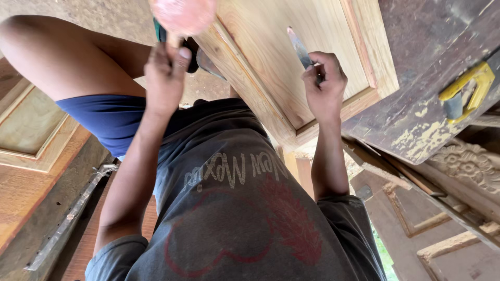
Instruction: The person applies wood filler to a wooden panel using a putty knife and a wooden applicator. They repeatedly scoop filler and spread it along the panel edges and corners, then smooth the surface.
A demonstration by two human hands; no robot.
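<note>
On wooden panel [271, 62], right hand [324, 86] grip closed round chisel [301, 48], blade pointing up-left, left hand [165, 78] clasping mallet [182, 15]

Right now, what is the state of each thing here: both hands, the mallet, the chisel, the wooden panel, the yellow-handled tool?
left hand: closed around the mallet handle.
round pink-headed mallet: raised, blurred.
right hand: closed on the chisel.
flat metal chisel: tilted, tip against the panel.
pale framed wooden panel: lying under the chisel.
yellow-handled tool: lying on a dark board, untouched.
</note>
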